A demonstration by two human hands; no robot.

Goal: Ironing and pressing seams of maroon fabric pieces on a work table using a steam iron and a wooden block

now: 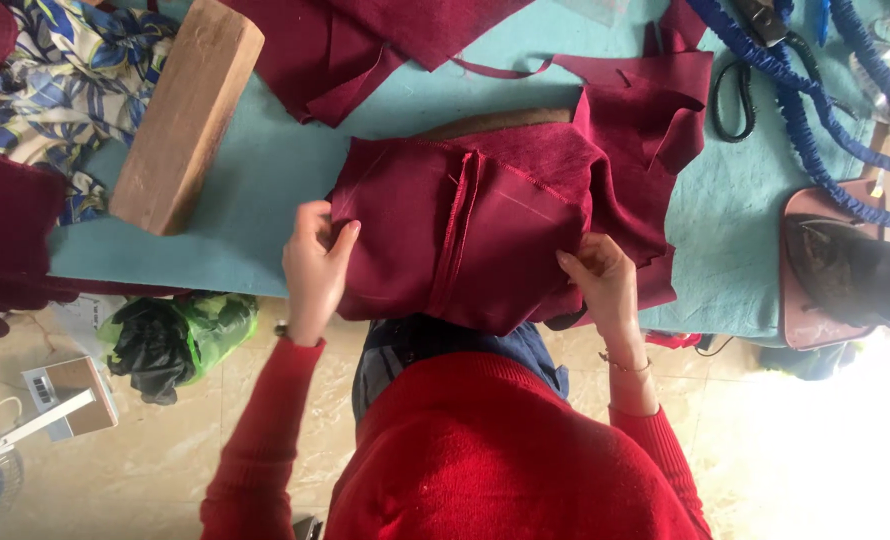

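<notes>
A folded piece of maroon fabric [465, 225] with a stitched seam down its middle lies at the near edge of a teal-covered table [265, 180]. My left hand [315, 265] pinches its left edge between thumb and fingers. My right hand [600, 280] grips its lower right edge. Both sleeves are red. More maroon fabric [655, 110] bunches behind the piece on the right.
A wooden block [185, 115] lies at the table's left. Floral cloth [60, 75] sits far left, other maroon pieces [365, 45] at the back. A blue coiled cord [815, 130] runs to an iron [845, 265] on a pad at right. A green-black bag [175, 340] lies on the floor.
</notes>
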